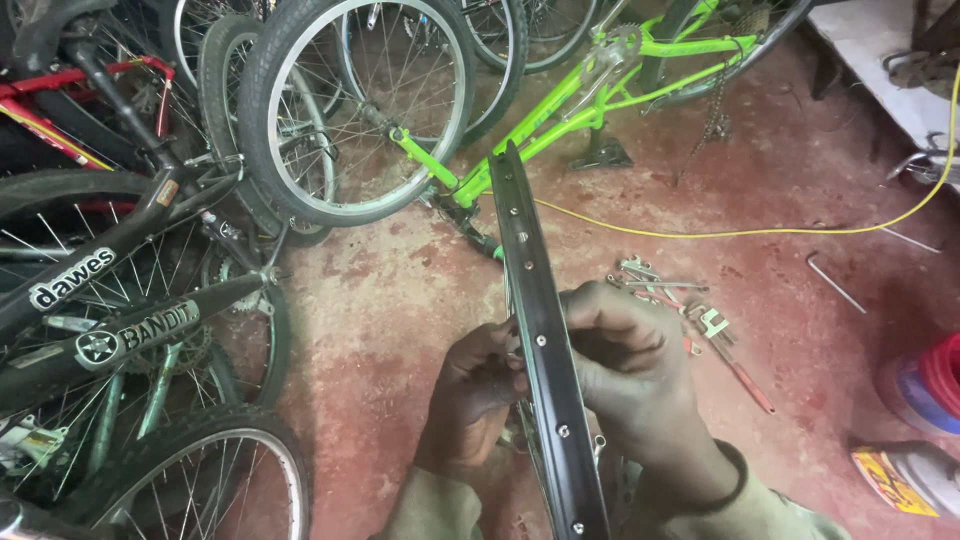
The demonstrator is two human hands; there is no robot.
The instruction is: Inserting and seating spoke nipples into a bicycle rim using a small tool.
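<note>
The left hand (470, 395) and right hand (635, 370) have their fingers clamped on either side of a bare black wheel rim (540, 340), held edge-on above the red floor (400, 300) near its lower edge. It looks light, stiff and smooth, best gripped by its sidewalls; its glossy band carries evenly spaced spoke holes.

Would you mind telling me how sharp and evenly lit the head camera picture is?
Head view: sharp on the black metal wheel rim between left hand and right hand; soft even light; glare along the rim; corners darker, bicycles at left shadowed.
</note>
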